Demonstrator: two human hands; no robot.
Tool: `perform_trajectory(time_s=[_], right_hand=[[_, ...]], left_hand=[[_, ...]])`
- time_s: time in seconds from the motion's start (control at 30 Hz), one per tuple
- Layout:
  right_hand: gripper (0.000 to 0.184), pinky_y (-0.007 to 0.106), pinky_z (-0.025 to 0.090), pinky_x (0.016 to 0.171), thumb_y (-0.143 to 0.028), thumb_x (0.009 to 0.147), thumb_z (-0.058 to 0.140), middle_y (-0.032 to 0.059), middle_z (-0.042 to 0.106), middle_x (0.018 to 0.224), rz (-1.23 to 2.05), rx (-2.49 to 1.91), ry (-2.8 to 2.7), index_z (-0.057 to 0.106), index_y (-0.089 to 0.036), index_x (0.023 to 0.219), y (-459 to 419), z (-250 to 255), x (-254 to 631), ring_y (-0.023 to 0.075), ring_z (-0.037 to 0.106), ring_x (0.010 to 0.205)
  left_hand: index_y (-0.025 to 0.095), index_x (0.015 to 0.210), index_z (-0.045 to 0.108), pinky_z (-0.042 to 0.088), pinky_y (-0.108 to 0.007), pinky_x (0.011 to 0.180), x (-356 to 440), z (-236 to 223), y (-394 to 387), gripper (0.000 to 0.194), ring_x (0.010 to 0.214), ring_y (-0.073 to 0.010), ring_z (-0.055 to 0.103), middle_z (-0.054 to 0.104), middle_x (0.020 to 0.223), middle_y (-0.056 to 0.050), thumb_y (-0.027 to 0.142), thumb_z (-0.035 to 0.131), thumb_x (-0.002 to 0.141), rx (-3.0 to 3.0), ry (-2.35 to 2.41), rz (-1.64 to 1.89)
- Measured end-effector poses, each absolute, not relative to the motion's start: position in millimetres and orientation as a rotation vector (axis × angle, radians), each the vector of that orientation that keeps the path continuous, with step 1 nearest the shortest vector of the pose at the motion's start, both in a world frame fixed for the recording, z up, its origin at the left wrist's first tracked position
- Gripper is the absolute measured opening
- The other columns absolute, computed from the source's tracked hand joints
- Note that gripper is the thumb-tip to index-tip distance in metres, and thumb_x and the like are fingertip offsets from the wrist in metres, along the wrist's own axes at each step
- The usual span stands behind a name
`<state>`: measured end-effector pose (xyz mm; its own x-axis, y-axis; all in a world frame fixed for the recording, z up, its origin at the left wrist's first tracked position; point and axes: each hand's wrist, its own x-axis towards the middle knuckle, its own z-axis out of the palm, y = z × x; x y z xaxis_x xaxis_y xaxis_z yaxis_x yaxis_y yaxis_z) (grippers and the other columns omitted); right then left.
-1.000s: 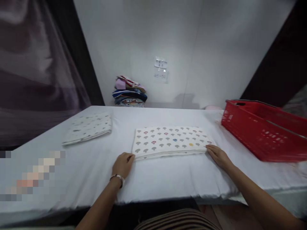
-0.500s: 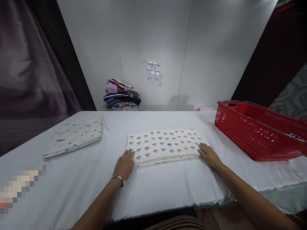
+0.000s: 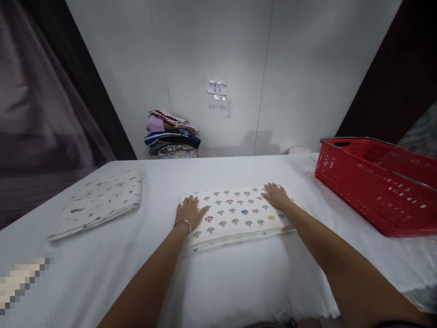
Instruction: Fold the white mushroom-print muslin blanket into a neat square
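One cloth (image 3: 235, 215): left hand (image 3: 190, 213), right hand (image 3: 277, 197) flat near side edges.

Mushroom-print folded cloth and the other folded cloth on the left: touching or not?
Apart. The head view shows a strip of white sheet between the mushroom-print cloth and the left cloth.

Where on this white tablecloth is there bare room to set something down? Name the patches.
On the white tablecloth, room shows between the pale printed folded cloth and the folded mushroom-print cloth, beyond the latter, and in front of it. Crowded: the mushroom print, under left hand and right hand, and the right side, under the red plastic basket.
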<state>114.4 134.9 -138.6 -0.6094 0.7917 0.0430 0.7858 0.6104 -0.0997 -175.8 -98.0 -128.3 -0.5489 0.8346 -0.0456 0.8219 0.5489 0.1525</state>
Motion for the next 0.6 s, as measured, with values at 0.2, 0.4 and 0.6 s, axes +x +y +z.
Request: perform_trajectory(time_s=[0.2, 0.4, 0.6], right_hand=[[0.063, 0.047, 0.015, 0.112, -0.053, 0.092, 0.027, 0.0079, 0.022, 0.152, 0.193, -1.483, -2.708, 0.029, -0.018, 0.144, 160.9, -154.9, 133.2, 0.0234, 0.015, 0.14], [0.062, 0.047, 0.016, 0.112, -0.052, 0.091, 0.026, 0.0066, 0.022, 0.152, 0.177, -1.494, -2.711, 0.029, -0.019, 0.144, 162.9, -151.5, 125.6, 0.0233, 0.015, 0.14], [0.065, 0.053, 0.017, 0.11, -0.053, 0.091, 0.024, 0.0091, 0.018, 0.153, 0.094, -1.56, -2.701, 0.028, -0.017, 0.144, 156.9, -148.7, 162.9, 0.027, 0.014, 0.14]], left_hand=[[0.015, 0.144, 0.028, 0.01, -0.048, 0.113, -187.4, -145.4, -101.7, 0.083, 0.141, -0.0277, 0.009, 0.013, 0.154, -0.008, 0.071, 0.02, 0.082, 1.445, 2.66, 0.188], [0.015, 0.145, 0.025, 0.009, -0.047, 0.113, -185.6, -143.7, -101.3, 0.083, 0.142, -0.0264, 0.006, 0.011, 0.154, -0.007, 0.07, 0.02, 0.083, 1.443, 2.637, 0.2], [0.016, 0.145, 0.025, 0.009, -0.048, 0.113, -185.8, -144.0, -102.1, 0.083, 0.142, -0.0274, 0.006, 0.011, 0.154, -0.008, 0.07, 0.021, 0.083, 1.441, 2.628, 0.229]])
